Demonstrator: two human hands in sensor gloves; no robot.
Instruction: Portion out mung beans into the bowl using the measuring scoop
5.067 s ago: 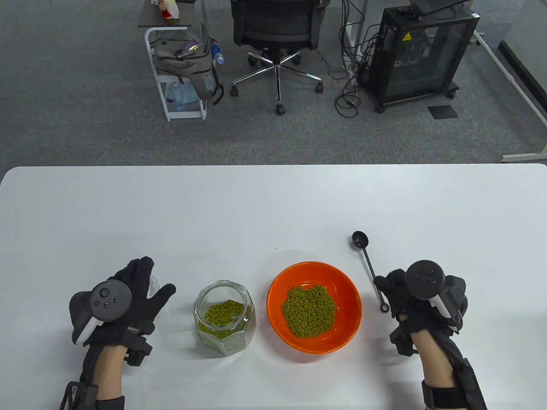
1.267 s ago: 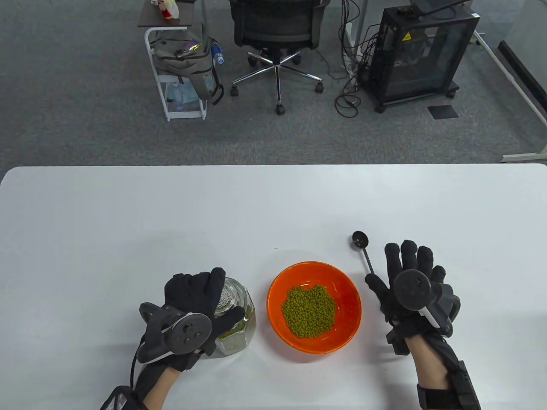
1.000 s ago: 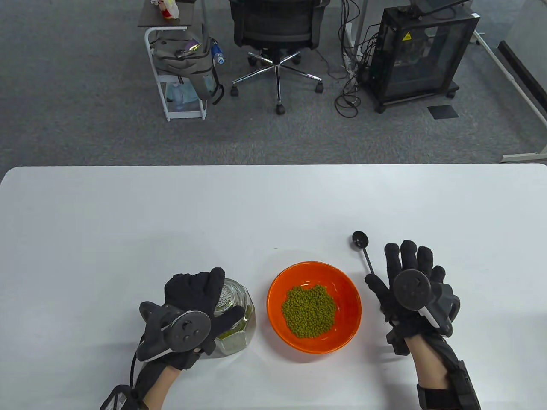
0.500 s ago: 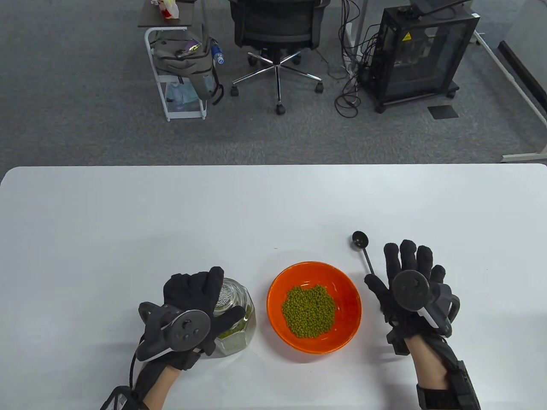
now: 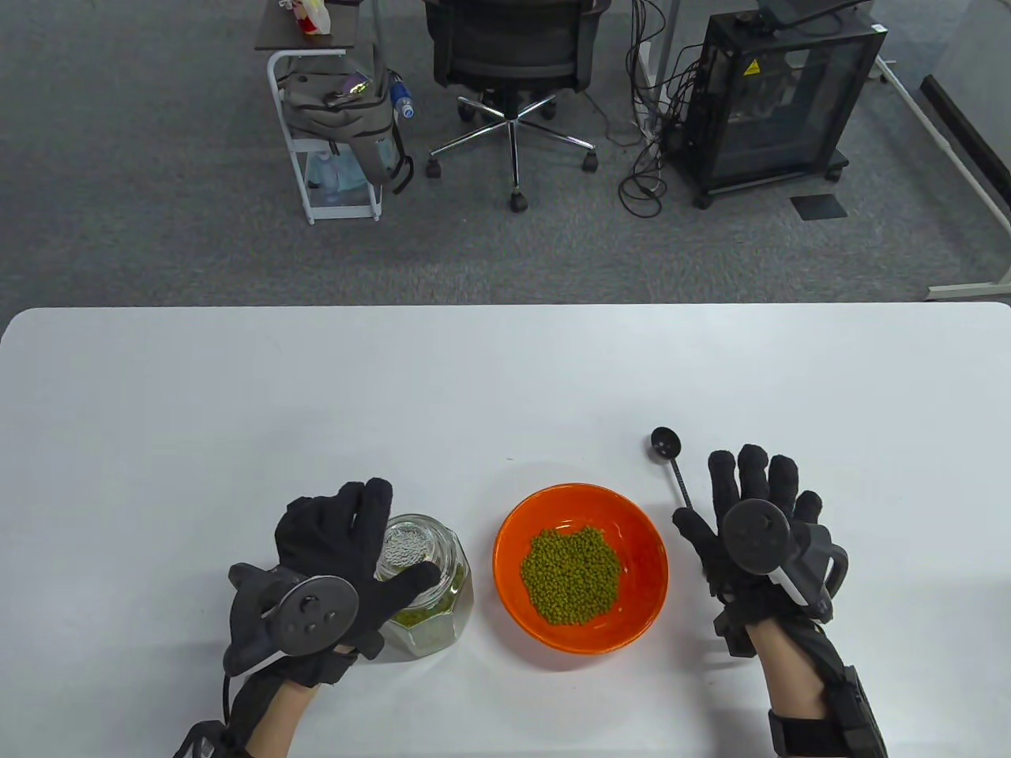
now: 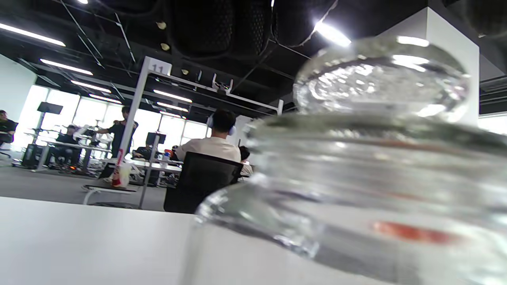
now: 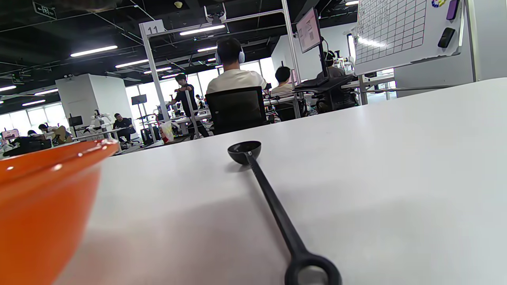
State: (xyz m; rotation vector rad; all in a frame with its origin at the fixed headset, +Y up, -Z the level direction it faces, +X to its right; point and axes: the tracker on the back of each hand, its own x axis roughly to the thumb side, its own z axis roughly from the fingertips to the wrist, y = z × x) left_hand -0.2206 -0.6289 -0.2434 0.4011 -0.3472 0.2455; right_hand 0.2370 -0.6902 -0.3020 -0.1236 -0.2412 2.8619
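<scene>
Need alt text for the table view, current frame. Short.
Overhead view of a white table: an orange bowl holding mung beans sits at centre, with a lidded glass jar to its left under a gloved left hand. The right hand lies open and flat over the handle of a black measuring scoop.

On the white table (image 5: 505, 379) we count one hexagonal clear glass jar (image 5: 430, 600) with one knobbed glass lid (image 5: 407, 547), one round orange bowl (image 5: 513, 537), one heap of green mung beans (image 5: 570, 576) in that bowl and a second lot in the jar, and one black long-handled measuring scoop (image 5: 668, 447). We count two black-gloved hands, the left hand (image 5: 340, 545) and the right hand (image 5: 750, 505), each bearing one tracker.
</scene>
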